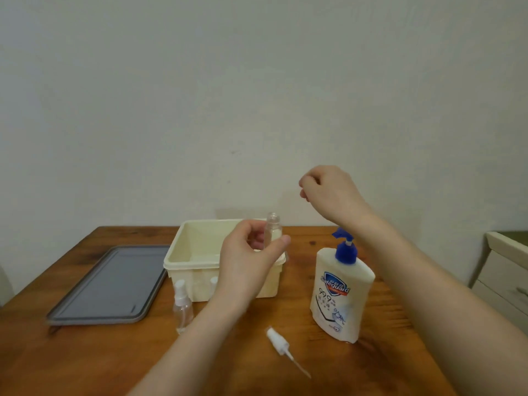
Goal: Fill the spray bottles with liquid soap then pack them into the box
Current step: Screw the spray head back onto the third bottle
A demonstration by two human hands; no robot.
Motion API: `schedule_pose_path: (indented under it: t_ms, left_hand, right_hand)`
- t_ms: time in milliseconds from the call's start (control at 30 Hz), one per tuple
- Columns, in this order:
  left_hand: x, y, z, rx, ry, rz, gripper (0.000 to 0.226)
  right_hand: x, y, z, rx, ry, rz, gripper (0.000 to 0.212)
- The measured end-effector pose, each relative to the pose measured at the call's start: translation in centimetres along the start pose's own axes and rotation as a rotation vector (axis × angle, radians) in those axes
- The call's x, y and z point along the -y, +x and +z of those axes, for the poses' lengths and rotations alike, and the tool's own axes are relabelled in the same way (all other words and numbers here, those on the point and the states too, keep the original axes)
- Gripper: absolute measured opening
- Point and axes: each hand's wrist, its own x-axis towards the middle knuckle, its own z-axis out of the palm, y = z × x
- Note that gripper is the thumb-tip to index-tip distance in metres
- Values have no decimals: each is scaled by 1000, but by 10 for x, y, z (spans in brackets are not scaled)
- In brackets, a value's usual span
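Sprayer cap (276, 340) lies loose; left hand (248, 261) holds uncapped clear bottle (273, 228).

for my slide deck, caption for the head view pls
Left hand holds an uncapped spray bottle beside the soap dispenser; right hand raised above it.

My feed is dim, flat and greenish, soft throughout. Left of the soap bottle (341, 292), the left hand (245, 261) and the spray bottle (273, 228) it grips are smeared by motion. Faint shadows fall on the wall (257, 81) above-left of it, a dull sheen lies by its base, and edges bow far to its left.
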Motion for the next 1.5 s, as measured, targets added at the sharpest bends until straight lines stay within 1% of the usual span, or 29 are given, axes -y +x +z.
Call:
schedule_pose_path:
  t_ms: [67, 133, 167, 200, 300, 367, 433, 467, 533, 600, 700, 767, 900, 1000, 1100, 1200, 1367, 1500]
  left_hand:
    - [-4, -3, -17, -31, 21, 6, 22]
    - [-5, -6, -32, -57, 42, 21, 23]
    - [-5, -7, -38, -67, 46, 28, 23]
    - [-4, -8, -45, -76, 51, 28, 24]
    - [-5, -12, -56, -95, 64, 25, 26]
    - [-6, -14, -61, -99, 83, 30, 26]
    - [-8, -15, -66, -103, 92, 40, 26]
    - [-8, -15, -68, -108, 90, 46, 25]
    - [-10, -16, -71, -115, 85, 49, 24]
    - [-11, -16, -75, -117, 81, 53, 24]
    - [-12, -17, -80, -114, 79, 55, 23]
    - [-12, -18, -83, -114, 75, 56, 22]
    - [-17, -21, -85, -111, 57, 62, 20]
    - [-21, -22, -86, -109, 35, 70, 22]
    - [-24, -24, -87, -103, 17, 75, 21]
    - [-26, -25, -87, -96, 6, 78, 20]
    - [-29, -27, -86, -84, -2, 84, 18]
    - [-32, -28, -86, -86, -15, 86, 18]
  right_hand:
    - [10, -11, 4, -28, -6, -65, 32]
    - [15, -26, 14, 5, -31, -105, 32]
    - [13, -34, 22, 73, -73, -113, 31]
    - [10, -43, 32, 187, -135, -108, 29]
    - [-6, -67, 63, 608, -340, -40, 23]
    - [-17, -82, 81, 829, -403, 35, 27]
    - [-26, -93, 95, 947, -441, 119, 33]
    - [-30, -97, 102, 974, -452, 154, 34]
    - [-35, -102, 110, 988, -449, 210, 29]
    - [-37, -104, 115, 977, -454, 228, 26]
    - [-32, -103, 116, 952, -413, 220, 27]
    - [-24, -97, 114, 885, -354, 189, 30]
    - [-1, -77, 100, 686, -143, 112, 32]
    - [21, -61, 82, 481, 38, 60, 29]
    - [51, -44, 55, 283, 268, -18, 23]
    - [81, -33, 23, 162, 433, -111, 20]
    - [125, -30, -25, 56, 538, -272, 19]
    - [140, -34, -40, 59, 556, -330, 15]
